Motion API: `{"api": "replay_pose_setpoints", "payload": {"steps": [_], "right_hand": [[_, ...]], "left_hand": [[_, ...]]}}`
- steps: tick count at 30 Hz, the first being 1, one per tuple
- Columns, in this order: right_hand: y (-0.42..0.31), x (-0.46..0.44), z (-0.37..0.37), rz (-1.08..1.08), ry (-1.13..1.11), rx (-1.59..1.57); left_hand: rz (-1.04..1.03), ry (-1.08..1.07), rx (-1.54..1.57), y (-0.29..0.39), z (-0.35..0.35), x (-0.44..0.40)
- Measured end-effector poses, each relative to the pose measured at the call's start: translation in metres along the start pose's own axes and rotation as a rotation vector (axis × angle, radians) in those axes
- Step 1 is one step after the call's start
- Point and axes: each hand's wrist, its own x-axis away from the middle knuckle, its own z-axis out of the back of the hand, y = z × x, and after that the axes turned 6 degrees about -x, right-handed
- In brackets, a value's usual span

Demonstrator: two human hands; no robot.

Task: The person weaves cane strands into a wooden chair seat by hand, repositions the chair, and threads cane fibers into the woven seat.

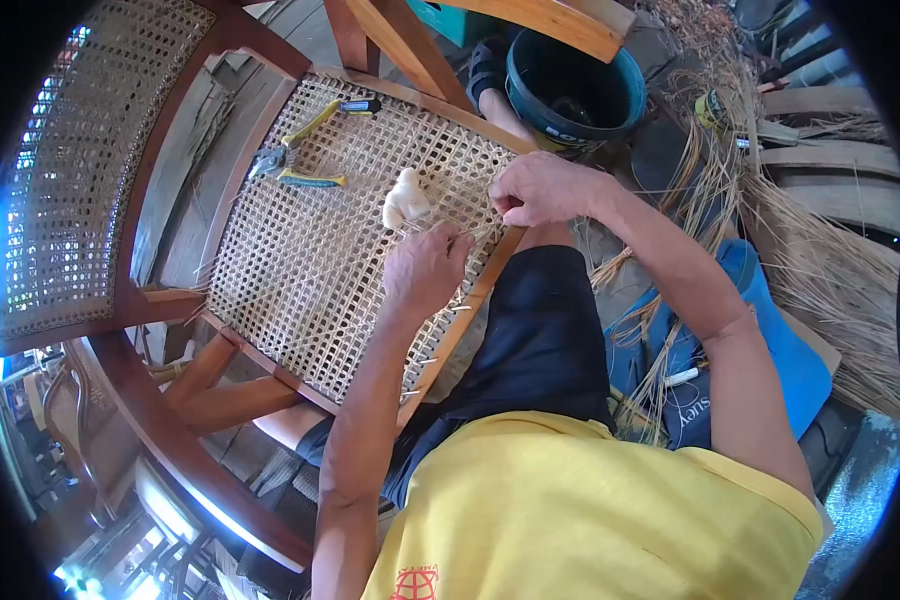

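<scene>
My left fingers (440, 243) and right fingers (511, 197) curl, grip unclear, along the flat, tan woven-cane seat (305, 265)'s near edge; I'd tension evenly.

The left hand (425, 270) rests on the woven cane seat (315, 245), its fingers curled just beside a crumpled white wad (406, 200). The right hand (545, 190) bends at the seat's wooden frame (483, 290), fingers drawn together; whether they grip a strand is hard to tell. Pliers (273, 160) lie on the cane, and a bucket (575, 130) stands beyond the seat.
</scene>
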Motion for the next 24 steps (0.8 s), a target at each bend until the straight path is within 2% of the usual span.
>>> {"api": "replay_pose_setpoints", "payload": {"steps": [11,15,17,21,24], "right_hand": [[-0.004,-0.002,0.004,0.004,-0.036,0.028],[-0.002,0.001,-0.001,0.011,0.011,-0.011],[0.005,0.001,-0.007,0.061,0.051,-0.003],[0.004,0.006,-0.005,0.058,0.060,-0.059],[0.006,0.009,-0.006,0.075,0.073,-0.047]], "left_hand": [[0.055,-0.079,-0.269,0.011,0.016,0.014],[0.083,-0.082,-0.225,0.014,0.014,0.012],[0.085,-0.001,-0.239,0.017,0.014,0.008],[0.017,0.013,-0.345,0.029,0.019,0.000],[0.034,-0.086,-0.471,0.041,0.024,-0.013]]}}
